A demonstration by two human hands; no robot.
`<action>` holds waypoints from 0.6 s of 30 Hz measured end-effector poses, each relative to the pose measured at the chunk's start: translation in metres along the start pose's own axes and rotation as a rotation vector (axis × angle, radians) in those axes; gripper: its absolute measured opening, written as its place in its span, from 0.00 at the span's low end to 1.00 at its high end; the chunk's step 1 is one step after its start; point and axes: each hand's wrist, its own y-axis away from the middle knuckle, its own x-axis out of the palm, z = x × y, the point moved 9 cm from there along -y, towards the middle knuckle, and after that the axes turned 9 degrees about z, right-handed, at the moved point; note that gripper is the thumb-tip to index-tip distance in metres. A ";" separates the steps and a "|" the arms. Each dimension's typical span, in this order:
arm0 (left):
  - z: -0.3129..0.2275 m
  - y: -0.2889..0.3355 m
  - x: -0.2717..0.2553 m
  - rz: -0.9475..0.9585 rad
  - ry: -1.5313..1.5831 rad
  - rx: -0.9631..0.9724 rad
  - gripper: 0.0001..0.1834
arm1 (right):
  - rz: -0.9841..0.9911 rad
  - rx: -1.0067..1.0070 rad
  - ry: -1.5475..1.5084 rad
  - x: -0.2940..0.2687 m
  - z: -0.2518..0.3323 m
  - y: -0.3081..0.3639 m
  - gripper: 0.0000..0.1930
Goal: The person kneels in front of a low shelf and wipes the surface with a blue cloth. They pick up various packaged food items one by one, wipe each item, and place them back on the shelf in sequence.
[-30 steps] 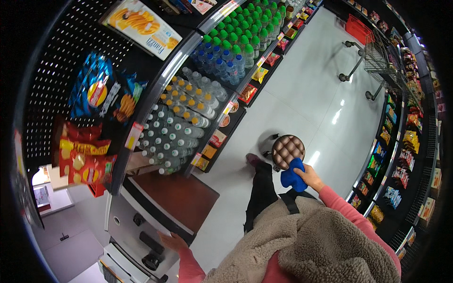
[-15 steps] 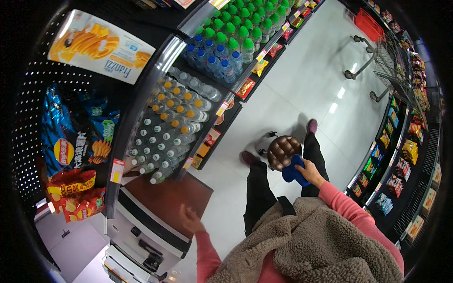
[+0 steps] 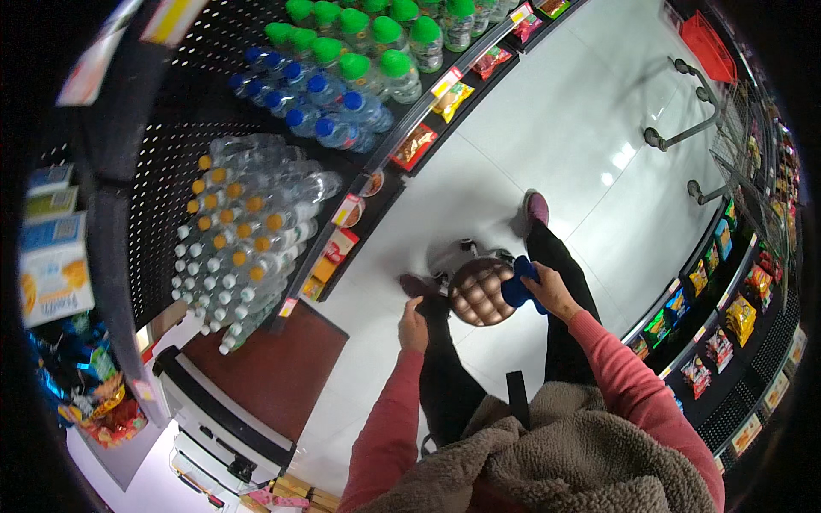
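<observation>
My right hand [image 3: 554,293] is closed round a folded blue cloth [image 3: 518,284], held at the right edge of a round stool. The stool's dark brown, quilted, padded seat [image 3: 481,293] stands between my legs, its base partly in view behind the seat. Over my left leg, a little to the left of the stool, my left hand [image 3: 413,327] is empty with its fingers loosely stretched; it touches nothing that I can make out.
On the left stands a black shelf with bottles capped green, blue [image 3: 325,128], orange and white [image 3: 222,291]. Below it are a dark red board [image 3: 265,368] and a white machine [image 3: 227,419]. Snack shelves [image 3: 710,342] and a wire trolley [image 3: 727,128] line the right.
My left hand has swung right and up, from over the red board to near the stool. The view has shifted. My right hand keeps the blue cloth and has moved slightly left.
</observation>
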 end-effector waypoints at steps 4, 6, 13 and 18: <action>0.001 -0.068 0.088 0.155 -0.067 0.043 0.17 | -0.132 0.026 -0.067 -0.048 -0.027 -0.045 0.13; 0.014 -0.095 0.125 0.241 -0.079 -0.006 0.24 | -0.175 0.025 -0.114 -0.058 -0.043 -0.064 0.13; 0.051 -0.145 0.194 0.326 -0.301 0.034 0.43 | -0.149 0.009 -0.068 -0.034 -0.072 -0.120 0.12; 0.076 -0.171 0.209 0.208 -0.447 0.034 0.46 | -0.062 -0.065 -0.021 -0.007 -0.076 -0.159 0.12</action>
